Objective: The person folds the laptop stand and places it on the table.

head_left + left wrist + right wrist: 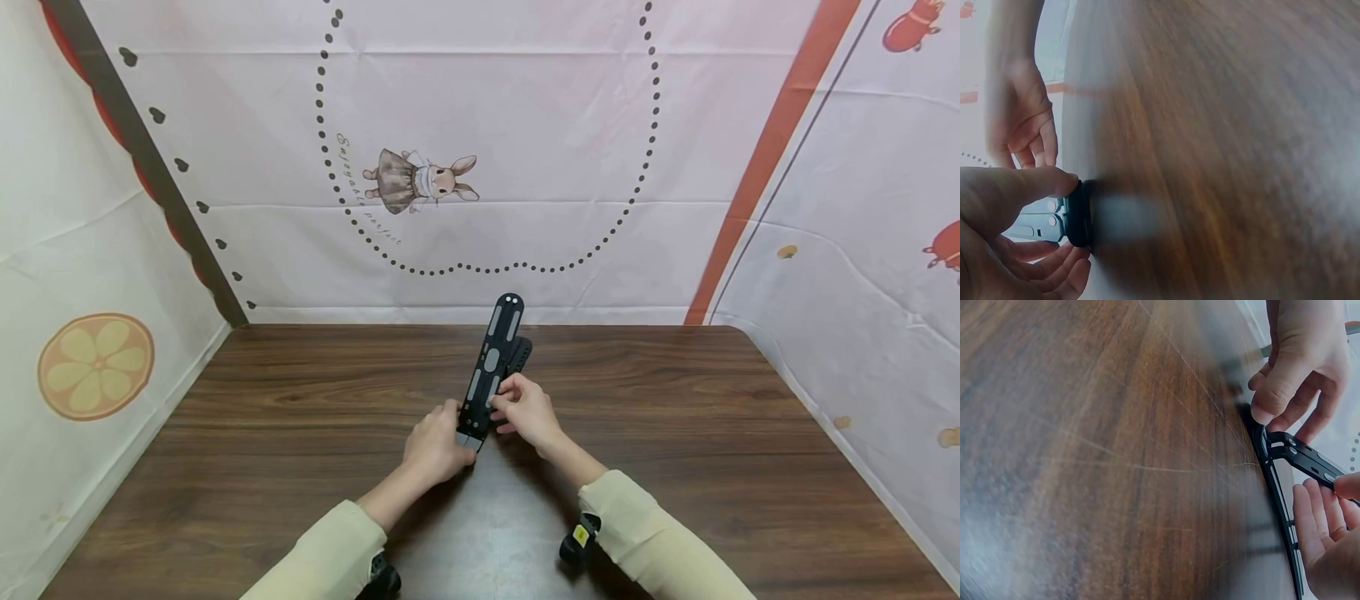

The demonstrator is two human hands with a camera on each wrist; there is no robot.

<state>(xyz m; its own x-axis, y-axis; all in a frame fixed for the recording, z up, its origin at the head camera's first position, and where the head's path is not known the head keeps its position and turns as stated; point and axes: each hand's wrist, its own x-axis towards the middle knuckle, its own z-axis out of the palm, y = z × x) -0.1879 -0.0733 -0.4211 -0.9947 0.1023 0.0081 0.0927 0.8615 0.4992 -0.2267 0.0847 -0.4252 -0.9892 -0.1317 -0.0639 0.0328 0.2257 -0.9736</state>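
A black folding laptop stand (pixel 491 360) with grey pads is held over the table, its long flat bar pointing away from me. My left hand (pixel 437 443) grips its near end, thumb on one side and fingers on the other; the left wrist view shows the thumb pressing the dark hinge end (pixel 1077 215). From the right side my right hand (pixel 528 415) pinches an arm of the stand between thumb and fingers. In the right wrist view that arm (pixel 1310 464) angles up from the long lower bar (pixel 1282 519), spread apart at the hinge.
The brown wooden table (pixel 300 400) extends around both hands. A white printed cloth (pixel 525 150) hangs behind it, with more cloth at the left and right. Small black devices (pixel 576 542) are strapped at both wrists over pale yellow sleeves (pixel 660 533).
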